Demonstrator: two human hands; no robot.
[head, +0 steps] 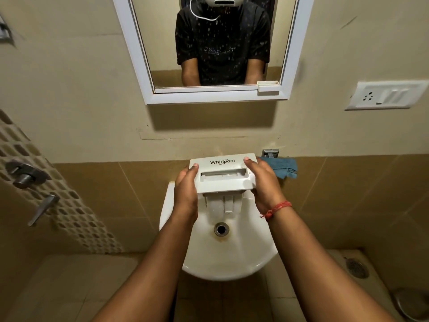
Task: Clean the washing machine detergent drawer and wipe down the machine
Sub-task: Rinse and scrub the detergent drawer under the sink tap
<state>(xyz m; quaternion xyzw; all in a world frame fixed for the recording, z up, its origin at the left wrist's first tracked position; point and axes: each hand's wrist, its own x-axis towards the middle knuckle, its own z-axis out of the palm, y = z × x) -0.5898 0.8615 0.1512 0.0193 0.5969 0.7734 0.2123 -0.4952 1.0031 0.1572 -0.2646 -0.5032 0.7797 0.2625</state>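
Both hands hold one white detergent drawer [222, 175] over the basin. The left hand [185, 189] grips the drawer's left end, thumb on the front panel's upper corner and fingers curled behind it. The right hand [264, 182] grips the right end the same way, thumb near the top right corner. A red thread bracelet [276, 209] circles the right wrist. The drawer's front panel faces up toward the camera, showing the word "Whirlpool" and a recessed handle slot; its compartment body hangs down into the bowl, tilted toward the drain. What the compartments hold cannot be told.

Below the hands is one white wall-mounted sink [232, 252], with a single metal drain [221, 229] ringed by a brownish stain. Just beside the right hand, on the sink's back right edge, lies one blue cloth [284, 168], with a metal tap [270, 153] partly visible behind it.

The wall is beige above and brown-tiled lower down. One white-framed mirror [130, 43] hangs above the sink, water-spotted, reflecting a person in a dark shirt. To the right is one white switch and socket plate [386, 95]. On the left, a mosaic tile band carries metal valve fittings [23, 174] and a lever [44, 209]. The floor is pale tile, with one round floor drain [356, 268] at the right and a metal vessel's rim [411, 305] in the bottom right corner.
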